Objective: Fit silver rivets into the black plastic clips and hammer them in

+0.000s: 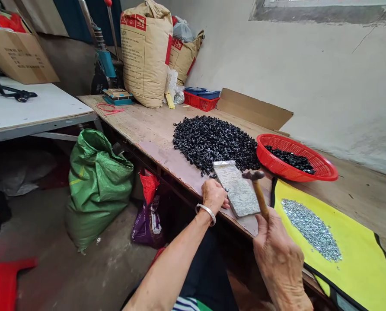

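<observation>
My left hand, with a silver bangle at the wrist, is closed at the left edge of a flat grey metal plate; a tiny dark piece shows by its fingertips. My right hand grips the wooden handle of a small hammer, whose head is raised over the plate's right side. Behind the plate spreads a large heap of small black parts. To the right, many small shiny silver pieces lie on a yellow cloth with black edging.
A red basket holding black parts stands right of the heap. Paper sacks, a red tray and a teal hand press are farther back. A green sack stands on the floor left of the wooden table.
</observation>
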### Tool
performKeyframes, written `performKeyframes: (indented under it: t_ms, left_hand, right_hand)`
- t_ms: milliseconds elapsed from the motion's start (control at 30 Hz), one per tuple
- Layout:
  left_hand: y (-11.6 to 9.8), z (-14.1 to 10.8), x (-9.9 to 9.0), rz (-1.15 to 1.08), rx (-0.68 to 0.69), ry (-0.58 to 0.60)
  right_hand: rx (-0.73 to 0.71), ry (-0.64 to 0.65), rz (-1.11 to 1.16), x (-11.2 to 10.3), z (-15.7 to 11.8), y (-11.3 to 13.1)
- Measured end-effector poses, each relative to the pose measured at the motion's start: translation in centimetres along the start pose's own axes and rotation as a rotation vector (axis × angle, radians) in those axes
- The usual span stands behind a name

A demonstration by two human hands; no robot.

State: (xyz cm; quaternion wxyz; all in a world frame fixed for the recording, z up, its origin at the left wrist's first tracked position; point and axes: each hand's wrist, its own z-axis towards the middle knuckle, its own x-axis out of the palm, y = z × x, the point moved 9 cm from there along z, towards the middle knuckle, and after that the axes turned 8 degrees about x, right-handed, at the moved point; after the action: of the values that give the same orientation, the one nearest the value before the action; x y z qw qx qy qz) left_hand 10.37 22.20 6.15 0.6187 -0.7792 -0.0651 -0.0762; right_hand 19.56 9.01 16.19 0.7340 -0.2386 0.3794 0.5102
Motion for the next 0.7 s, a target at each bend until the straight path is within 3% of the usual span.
performKeyframes:
  t_ms: [67, 167, 300, 367, 467, 567, 700]
  left_hand:
    - [0.0, 0.0, 0.0, 0.001, 0.003, -0.006]
    - [0.0, 0.1, 0.0, -0.002, -0.001, -0.004]
    - [-0.5, -0.2, 0.0, -0.049, 0.024, 0.011]
    - [-1.0, -0.9, -0.3, -0.081, 0.054, 0.024]
    - [-2.0, -2.8, -1.0, -0.132, 0.115, 0.086]
    - [-3.6, -5.4, -2.4, -0.168, 0.202, 0.138]
    - [-4.5, -8.5, -4.5, -0.154, 0.219, 0.137]
  right_hand:
    - [0.008, 0.064, -0.023, 0.7, -0.1, 0.3]
    - [0.009, 0.277, 0.001, 2.8, -0.2, 0.1]
    - [0.258, 0.422, 0.419, 4.1, 0.9, -3.0]
    - [0.391, 0.590, 0.682, 5.6, 0.9, -4.0]
    - [0.446, 0.782, 0.835, 7.5, 0.5, -4.4]
    - [0.355, 0.714, 0.690, 7.5, 1.2, -4.9]
    - [0.140, 0.438, 0.339, 4.1, 2.4, -4.1]
